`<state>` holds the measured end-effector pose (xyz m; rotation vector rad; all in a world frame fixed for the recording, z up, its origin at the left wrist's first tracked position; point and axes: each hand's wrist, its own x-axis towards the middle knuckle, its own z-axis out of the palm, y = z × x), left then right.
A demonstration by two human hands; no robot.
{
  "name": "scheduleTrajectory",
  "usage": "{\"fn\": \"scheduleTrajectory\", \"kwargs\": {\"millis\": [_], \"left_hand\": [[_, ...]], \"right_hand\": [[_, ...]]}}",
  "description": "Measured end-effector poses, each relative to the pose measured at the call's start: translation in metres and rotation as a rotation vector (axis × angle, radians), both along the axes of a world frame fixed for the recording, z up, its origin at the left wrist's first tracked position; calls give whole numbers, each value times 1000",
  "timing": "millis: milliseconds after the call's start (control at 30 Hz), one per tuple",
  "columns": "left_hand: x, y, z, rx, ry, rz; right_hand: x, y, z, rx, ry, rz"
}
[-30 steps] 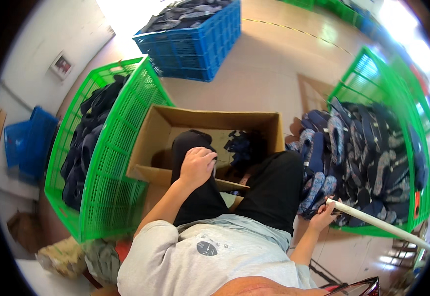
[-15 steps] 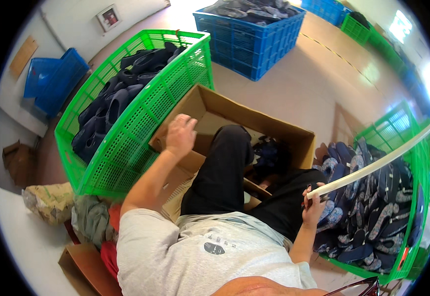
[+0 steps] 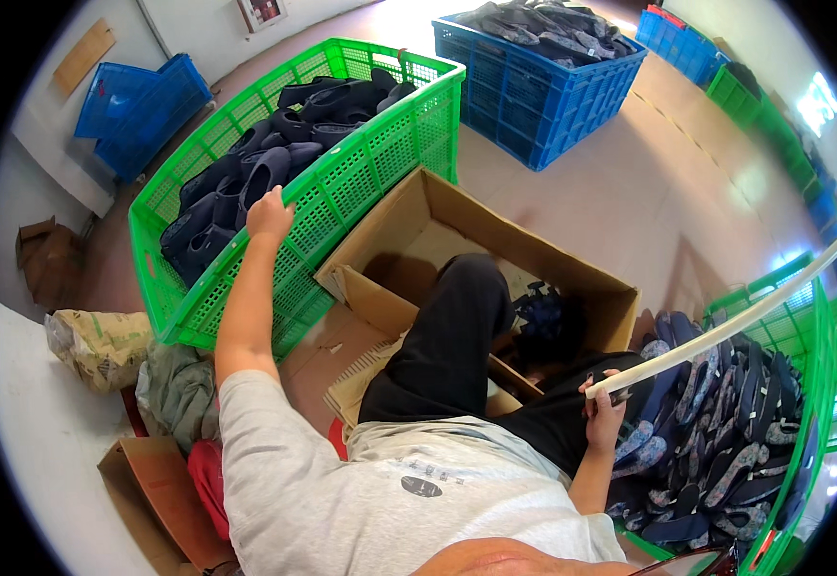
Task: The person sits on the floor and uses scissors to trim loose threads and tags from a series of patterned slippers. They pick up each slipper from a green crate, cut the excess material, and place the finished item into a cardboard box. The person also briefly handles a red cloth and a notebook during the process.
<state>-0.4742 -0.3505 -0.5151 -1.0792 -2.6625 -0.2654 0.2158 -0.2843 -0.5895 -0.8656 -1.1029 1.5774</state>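
Now left hand (image 3: 270, 215) grips green crate (image 3: 380, 163) rim, seemingly; right hand (image 3: 607, 415) clutches white rod (image 3: 735, 322).

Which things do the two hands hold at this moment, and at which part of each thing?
The right hand grips a long white rod at its lower end. The left hand rests on the rim of the green basket of dark shoes; no shoe is visibly held.

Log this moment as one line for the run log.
left hand: over dark shoes at the rim of the green crate | right hand: gripping white rod | cardboard box: open in front
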Motion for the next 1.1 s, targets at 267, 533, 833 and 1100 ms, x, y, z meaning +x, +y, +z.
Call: {"fn": "scheduleTrajectory", "kwargs": {"millis": [267, 533, 833, 1100], "left_hand": [[-2, 9, -12, 71, 149, 139], [12, -1, -9, 142, 211, 65], [68, 13, 15, 367, 182, -137], [268, 52, 75, 1051, -1845, -443]], "right_hand": [[-21, -1, 10, -81, -19, 57], [-69, 10, 23, -75, -95, 177], [-160, 25, 57, -90, -42, 797], [-200, 6, 58, -10, -333, 1129]]}}
